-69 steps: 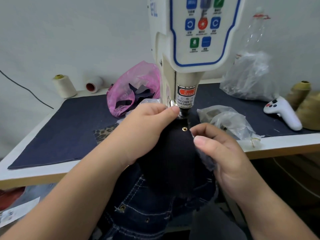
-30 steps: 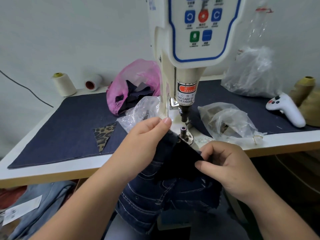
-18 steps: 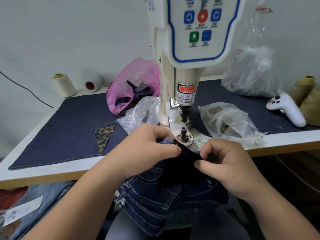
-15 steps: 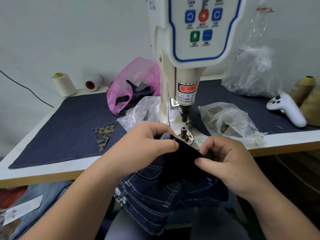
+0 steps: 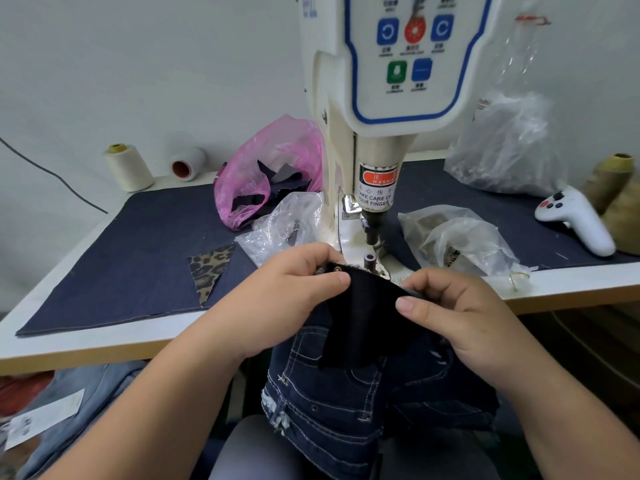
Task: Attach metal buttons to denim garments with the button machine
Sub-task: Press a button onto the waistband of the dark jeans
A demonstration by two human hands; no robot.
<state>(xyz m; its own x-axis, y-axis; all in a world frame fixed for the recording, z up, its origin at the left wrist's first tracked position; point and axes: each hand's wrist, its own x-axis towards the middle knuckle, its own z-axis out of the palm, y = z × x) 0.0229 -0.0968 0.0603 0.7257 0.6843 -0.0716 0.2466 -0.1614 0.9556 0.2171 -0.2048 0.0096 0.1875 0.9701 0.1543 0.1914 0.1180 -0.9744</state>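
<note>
Machine (image 5: 398,64) top cropped; labels illegible.

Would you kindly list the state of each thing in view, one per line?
Left hand: pinching the dark garment.
Right hand: pinching the dark garment.
Dark garment: held short of the machine post.
Machine post: uncovered.
Pink bag: open.
White spool: upright.
Red-cored spool: lying on its side.

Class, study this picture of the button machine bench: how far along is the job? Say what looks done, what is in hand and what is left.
Done: one metal button already sits in the dark fabric edge. In hand: the left hand and right hand pinch the denim garment just short of the lower die, which is bare. Left: probably laying the fabric over the die under the punch for a further button.
</note>
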